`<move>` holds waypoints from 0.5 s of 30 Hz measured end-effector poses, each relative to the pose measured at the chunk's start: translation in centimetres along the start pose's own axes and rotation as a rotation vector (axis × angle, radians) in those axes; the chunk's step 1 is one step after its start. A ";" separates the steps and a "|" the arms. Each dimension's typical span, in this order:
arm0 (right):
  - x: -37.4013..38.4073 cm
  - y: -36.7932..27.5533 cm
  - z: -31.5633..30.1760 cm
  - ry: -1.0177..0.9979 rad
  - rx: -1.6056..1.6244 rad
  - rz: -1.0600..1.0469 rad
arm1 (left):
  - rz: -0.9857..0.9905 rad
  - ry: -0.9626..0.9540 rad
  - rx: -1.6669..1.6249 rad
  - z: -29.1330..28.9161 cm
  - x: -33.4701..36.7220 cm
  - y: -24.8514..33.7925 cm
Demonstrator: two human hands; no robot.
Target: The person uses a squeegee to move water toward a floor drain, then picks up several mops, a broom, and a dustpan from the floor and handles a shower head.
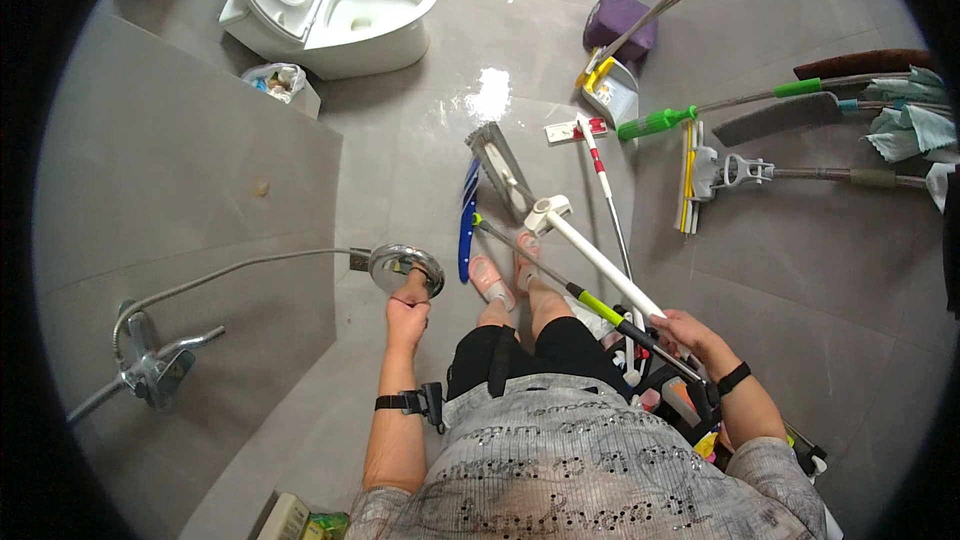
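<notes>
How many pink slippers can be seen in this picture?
2: the left slipper and the right slipper, both worn, near the picture's middle. Others could be hidden, but none shows.

I observe the left forearm (399,430) extended straight ahead, left hand (408,320) clenched; right forearm (752,402) angled forward and inward, right hand (692,334) well apart from the left, fingers (674,322) curled
</notes>
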State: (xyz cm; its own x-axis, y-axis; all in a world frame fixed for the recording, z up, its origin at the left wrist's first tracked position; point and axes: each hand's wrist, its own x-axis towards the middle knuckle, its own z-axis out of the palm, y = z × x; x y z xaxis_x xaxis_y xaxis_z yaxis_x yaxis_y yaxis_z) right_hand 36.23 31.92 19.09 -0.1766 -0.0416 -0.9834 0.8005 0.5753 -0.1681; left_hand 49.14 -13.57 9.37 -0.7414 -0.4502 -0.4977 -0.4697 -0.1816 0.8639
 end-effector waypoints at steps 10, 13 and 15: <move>9.9 -1.0 3.1 0.080 -0.298 0.059 | -0.048 -0.095 0.084 0.7 -1.4 0.8; 10.4 1.6 4.1 -0.081 0.296 0.268 | -0.044 -0.123 0.105 0.5 -1.6 -0.4; 10.1 3.0 4.1 -0.239 0.259 0.118 | -0.063 -0.175 0.118 0.6 -1.6 -0.7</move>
State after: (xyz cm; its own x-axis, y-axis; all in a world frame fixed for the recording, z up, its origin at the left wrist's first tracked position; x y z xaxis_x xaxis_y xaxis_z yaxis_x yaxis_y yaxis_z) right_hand 39.24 29.88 8.37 0.0398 -0.1942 -0.9802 0.9312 0.3630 -0.0341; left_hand 50.36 -12.16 9.52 -0.7758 -0.2803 -0.5653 -0.5631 -0.0967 0.8207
